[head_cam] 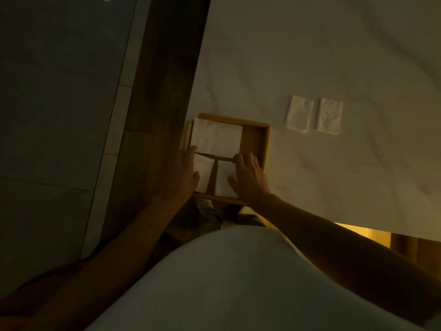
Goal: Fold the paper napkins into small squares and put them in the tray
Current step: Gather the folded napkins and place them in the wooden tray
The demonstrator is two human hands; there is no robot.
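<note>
A wooden tray (256,139) with dividers sits at the near left corner of the white table. Folded white napkins lie in it: a wide one in the far compartment (216,137) and two smaller squares in the near compartments (204,173) (223,180). My left hand (185,172) rests flat on the tray's left side, touching the near left napkin. On the near right napkin lies my right hand (249,177), fingers spread. Two more folded napkins (298,114) (329,115) lie on the table right of the tray.
The white tablecloth (334,56) covers the table and stretches far and right. A dark wooden floor strip (157,91) and pale tiles (59,103) lie left of the table. My white shirt fills the lower view, and a shoe (208,210) shows beneath the table edge.
</note>
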